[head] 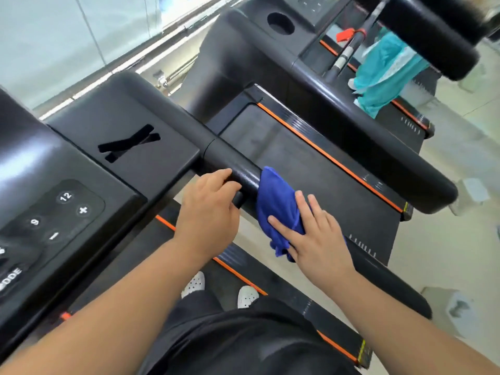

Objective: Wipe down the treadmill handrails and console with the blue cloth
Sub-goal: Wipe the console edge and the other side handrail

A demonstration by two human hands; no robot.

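Observation:
The blue cloth (276, 207) is draped over the black right handrail (235, 163) of the treadmill I stand on. My right hand (313, 236) lies flat on the cloth with fingers spread, pressing it against the rail. My left hand (211, 209) grips the same rail just left of the cloth, fingers curled over the top. The console (81, 169) sits to the left, a black panel with round buttons marked 12, 9, plus and minus. The rail's far end (392, 288) runs on behind my right wrist.
A second treadmill (311, 147) with orange belt trim stands close on the right, its own handrail (405, 174) parallel to mine. A person in teal clothes (384, 69) stands further back. My white shoes (221, 290) rest on the belt below. Glass wall at upper left.

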